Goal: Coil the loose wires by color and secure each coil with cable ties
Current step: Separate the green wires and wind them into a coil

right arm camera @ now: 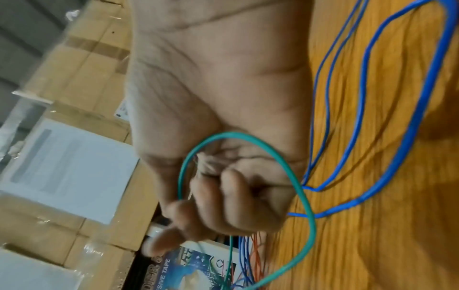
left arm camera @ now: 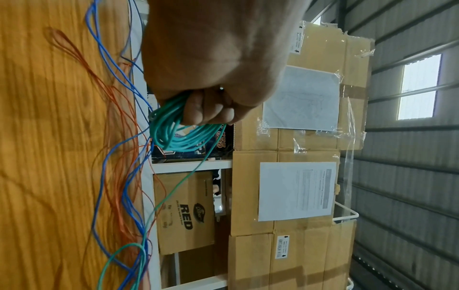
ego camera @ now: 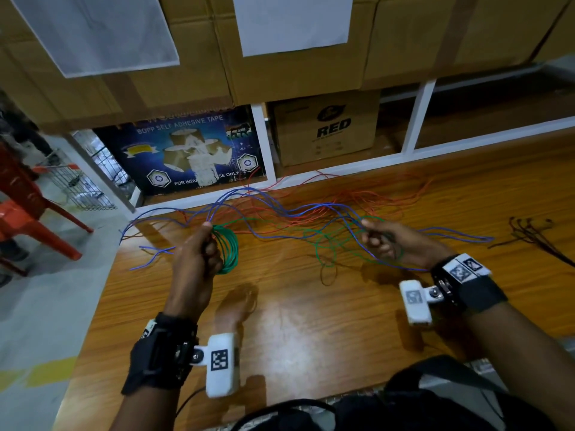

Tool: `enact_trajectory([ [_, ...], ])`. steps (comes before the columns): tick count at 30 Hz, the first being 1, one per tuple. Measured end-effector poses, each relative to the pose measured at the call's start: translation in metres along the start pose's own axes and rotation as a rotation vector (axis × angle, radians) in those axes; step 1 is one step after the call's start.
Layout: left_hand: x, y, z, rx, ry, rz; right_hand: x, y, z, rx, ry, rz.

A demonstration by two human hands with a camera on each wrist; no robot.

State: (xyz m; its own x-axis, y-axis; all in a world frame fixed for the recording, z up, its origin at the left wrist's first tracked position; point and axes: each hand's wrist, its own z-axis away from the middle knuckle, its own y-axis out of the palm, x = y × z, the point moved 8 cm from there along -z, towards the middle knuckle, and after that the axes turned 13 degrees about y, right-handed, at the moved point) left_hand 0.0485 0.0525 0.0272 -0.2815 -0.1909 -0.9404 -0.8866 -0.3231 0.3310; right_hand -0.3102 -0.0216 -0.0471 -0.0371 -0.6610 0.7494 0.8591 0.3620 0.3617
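My left hand [ego camera: 205, 244] [left arm camera: 206, 106] grips a coil of green wire [ego camera: 228, 251] [left arm camera: 171, 129] above the wooden table [ego camera: 295, 321], fingers curled through the loops. A loose green strand [ego camera: 326, 247] [left arm camera: 188, 176] runs from the coil across the table to my right hand [ego camera: 378, 239] [right arm camera: 218, 198], which pinches it, and the green wire [right arm camera: 304, 198] loops around the fist. Loose blue wires [ego camera: 280, 206] [right arm camera: 407, 137] and red wires [ego camera: 357, 194] [left arm camera: 116, 109] lie tangled on the table between and behind the hands.
A bundle of black cable ties [ego camera: 535, 234] lies at the table's right. White shelving with cardboard boxes [ego camera: 326, 129] and a blue tape box [ego camera: 186, 150] stands behind the table. Red plastic chairs [ego camera: 25, 213] stand on the floor to the left.
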Motion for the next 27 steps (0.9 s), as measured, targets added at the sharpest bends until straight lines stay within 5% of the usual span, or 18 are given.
enact_trajectory([
  [5, 0.013, -0.009, 0.004, -0.039, -0.033, 0.028, 0.022, 0.007, 0.01, 0.218, -0.122, -0.194],
  [8, 0.016, -0.012, 0.005, -0.056, -0.045, 0.019, 0.035, -0.023, 0.004, 0.143, -0.29, -0.575],
  [10, 0.02, -0.012, 0.008, -0.058, -0.049, -0.004, 0.026, -0.052, -0.008, -0.066, -0.321, -0.781],
  [12, 0.024, -0.008, 0.013, -0.044, -0.055, -0.023, 0.005, -0.064, -0.02, -0.32, -0.202, -0.557],
  [14, 0.028, 0.0, 0.016, -0.005, -0.063, -0.029, -0.005, -0.06, -0.025, -0.554, -0.093, 0.031],
  [17, 0.032, 0.012, 0.018, 0.051, -0.08, -0.045, 0.012, -0.042, -0.013, -0.811, -0.271, 0.607],
  [22, 0.028, 0.035, 0.027, 0.209, -0.1, -0.085, 0.042, 0.048, 0.015, -0.625, -0.635, 0.752],
  [27, 0.016, 0.065, 0.041, 0.361, -0.107, -0.112, 0.045, 0.138, 0.026, -0.291, -0.722, 0.9],
])
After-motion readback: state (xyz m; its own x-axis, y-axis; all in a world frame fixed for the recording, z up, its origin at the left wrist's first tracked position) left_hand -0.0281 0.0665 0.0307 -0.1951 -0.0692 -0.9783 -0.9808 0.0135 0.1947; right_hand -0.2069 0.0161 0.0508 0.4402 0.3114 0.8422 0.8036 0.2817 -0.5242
